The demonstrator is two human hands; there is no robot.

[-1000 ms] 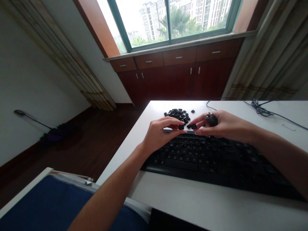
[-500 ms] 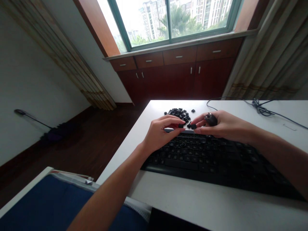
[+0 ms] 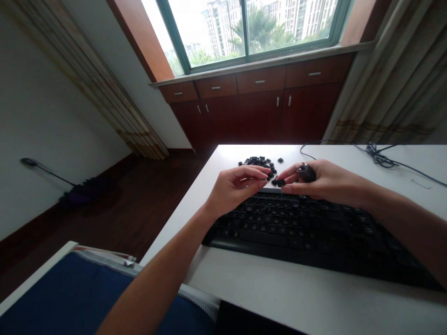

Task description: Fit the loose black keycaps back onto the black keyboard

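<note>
A black keyboard (image 3: 307, 230) lies across the white table (image 3: 279, 298). My left hand (image 3: 233, 188) hovers over the keyboard's far left corner. Its thumb and fingers are pinched together, and whatever is between them is hidden. My right hand (image 3: 321, 181) sits just to the right, over the top key row. It grips a small dark rounded tool (image 3: 306, 173) and pinches a black keycap (image 3: 280, 183) at its fingertips. The fingertips of both hands almost meet. A pile of several loose black keycaps (image 3: 260, 163) lies just behind them.
A black cable (image 3: 377, 158) runs across the table's far right. Behind the table are dark wooden cabinets (image 3: 258, 107) under a window, with curtains at the right. A blue cushion (image 3: 70, 298) is at the lower left. A broom (image 3: 70, 190) lies on the wooden floor.
My left hand has lifted a little off the keyboard's top row and moved towards the right hand. The keycap seen under its fingertips earlier no longer shows. The right hand has barely moved.
</note>
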